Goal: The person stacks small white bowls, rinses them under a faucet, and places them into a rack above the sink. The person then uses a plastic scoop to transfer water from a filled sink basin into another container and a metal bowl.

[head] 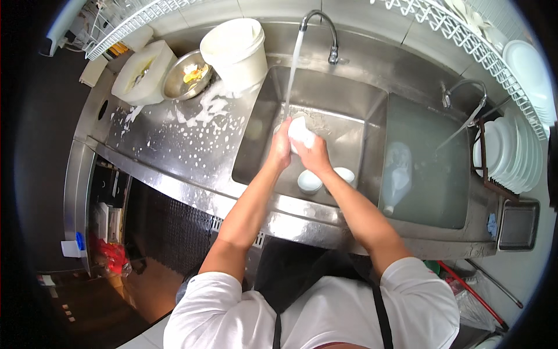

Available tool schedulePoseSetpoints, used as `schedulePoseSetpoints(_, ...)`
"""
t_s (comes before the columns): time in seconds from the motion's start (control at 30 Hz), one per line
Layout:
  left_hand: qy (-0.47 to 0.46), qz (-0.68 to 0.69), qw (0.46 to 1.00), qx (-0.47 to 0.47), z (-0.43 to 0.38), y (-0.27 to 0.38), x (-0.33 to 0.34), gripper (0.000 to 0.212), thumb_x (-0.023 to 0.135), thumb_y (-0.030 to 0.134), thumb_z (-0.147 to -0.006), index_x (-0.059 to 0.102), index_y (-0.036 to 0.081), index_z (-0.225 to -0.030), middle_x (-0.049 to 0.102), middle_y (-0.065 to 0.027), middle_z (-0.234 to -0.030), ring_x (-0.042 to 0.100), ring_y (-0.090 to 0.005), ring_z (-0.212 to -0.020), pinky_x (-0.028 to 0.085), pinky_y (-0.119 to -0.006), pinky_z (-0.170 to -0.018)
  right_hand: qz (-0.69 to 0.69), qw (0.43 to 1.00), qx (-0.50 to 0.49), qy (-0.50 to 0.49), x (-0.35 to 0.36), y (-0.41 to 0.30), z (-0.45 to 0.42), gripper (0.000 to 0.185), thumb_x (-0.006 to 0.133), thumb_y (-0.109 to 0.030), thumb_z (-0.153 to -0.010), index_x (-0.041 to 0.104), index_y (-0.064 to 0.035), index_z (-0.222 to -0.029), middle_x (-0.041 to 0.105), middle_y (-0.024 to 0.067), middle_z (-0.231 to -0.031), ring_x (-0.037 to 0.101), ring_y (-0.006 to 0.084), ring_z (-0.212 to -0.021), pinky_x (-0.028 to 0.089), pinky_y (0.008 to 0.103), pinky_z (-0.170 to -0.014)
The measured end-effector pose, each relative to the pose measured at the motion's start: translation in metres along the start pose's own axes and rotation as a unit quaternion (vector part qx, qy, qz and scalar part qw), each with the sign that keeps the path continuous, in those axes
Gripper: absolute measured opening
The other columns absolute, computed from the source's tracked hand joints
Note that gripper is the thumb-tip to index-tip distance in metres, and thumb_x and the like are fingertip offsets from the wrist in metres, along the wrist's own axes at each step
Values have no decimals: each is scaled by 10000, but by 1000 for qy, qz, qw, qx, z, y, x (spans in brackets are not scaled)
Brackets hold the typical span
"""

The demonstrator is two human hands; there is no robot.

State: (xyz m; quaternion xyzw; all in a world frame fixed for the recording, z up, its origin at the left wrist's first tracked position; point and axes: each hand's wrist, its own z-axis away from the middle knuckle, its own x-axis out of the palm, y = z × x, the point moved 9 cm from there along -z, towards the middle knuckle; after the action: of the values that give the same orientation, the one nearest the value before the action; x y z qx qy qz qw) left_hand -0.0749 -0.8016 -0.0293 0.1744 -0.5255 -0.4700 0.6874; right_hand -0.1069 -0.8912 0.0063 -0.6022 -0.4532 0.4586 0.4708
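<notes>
Both my hands are over the left sink basin, under a stream of running water from a curved faucet. Between them is a small white dish, partly covered by fingers and blurred, so its exact shape cannot be told. My left hand grips it from the left, close to the stream. On its right side my right hand has its fingers closed about it. Below my hands, two small white bowls, a left one and a right one, stand on the basin floor; my right forearm partly hides the right one.
Foam marks the steel counter at left, beside a white bucket, a metal bowl of scraps and a white container. The right basin holds cloudy water and a plastic bottle. Plates stand racked at right.
</notes>
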Motion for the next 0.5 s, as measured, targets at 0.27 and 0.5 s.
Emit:
schedulePoseSetpoints(0.27, -11, 52, 987, -149, -20, -38, -25, 316, 446, 334, -889, 597, 67, -814, 635, -60, -735, 617, -222, -625, 532, -348, -629, 168, 970, -86, -152, 8, 11, -12, 428, 721, -179, -708, 563, -22, -1073, 645, 156, -867, 625, 327, -829, 496, 378, -776)
schedulePoseSetpoints(0.5, -110, -873, 455, -134, -70, -68, -135, 327, 433, 258, -900, 615, 4, -996, 637, -183, -1001, 637, -225, -949, 523, -323, -742, 383, 812, -66, -436, 40, 139, 54, 359, 716, -191, -697, 572, -64, -1000, 625, 198, -875, 607, 373, -846, 488, 444, -751)
